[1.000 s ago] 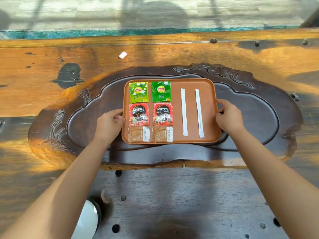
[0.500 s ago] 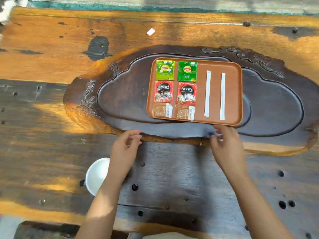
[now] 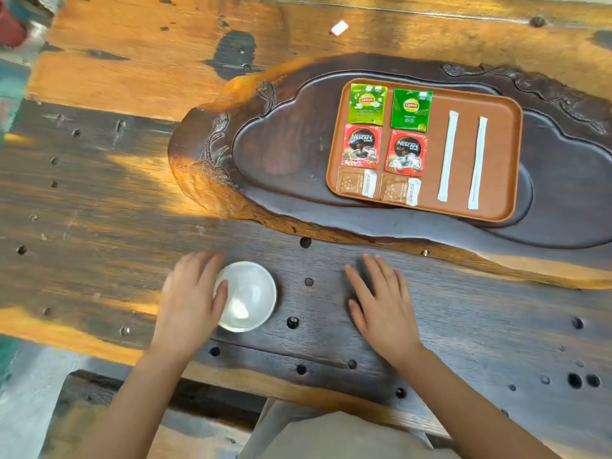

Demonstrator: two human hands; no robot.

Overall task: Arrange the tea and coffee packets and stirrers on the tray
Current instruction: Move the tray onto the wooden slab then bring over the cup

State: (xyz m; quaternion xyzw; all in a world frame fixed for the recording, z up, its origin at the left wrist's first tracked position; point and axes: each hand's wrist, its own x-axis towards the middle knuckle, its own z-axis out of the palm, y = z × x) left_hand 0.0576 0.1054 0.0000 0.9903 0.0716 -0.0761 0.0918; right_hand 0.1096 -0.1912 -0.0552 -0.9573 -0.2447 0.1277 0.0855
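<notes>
From the head camera, an orange-brown tray (image 3: 506, 154) sits in the hollow of a dark carved wooden board (image 3: 288, 144) on the worn tabletop (image 3: 116, 180). On the tray's left half, packets lie in two columns: two green Lipton tea packets (image 3: 367, 104) at the far end, two red Nescafé coffee packets (image 3: 361, 146) below them, and two small brown sachets (image 3: 356, 182) nearest the person. On the right half, two white wrapped stirrers (image 3: 447, 156) lie side by side, apart, running lengthwise.

Both hands are off the tray, near the tabletop's front edge. The left hand (image 3: 192, 293) is spread flat and empty, its thumb touching the rim of a small white bowl (image 3: 246, 296); it is somewhat blurred. The right hand (image 3: 381, 299) lies palm down, fingers splayed wide, holding nothing. A small white scrap (image 3: 339, 28) lies on the tabletop beyond the board.
</notes>
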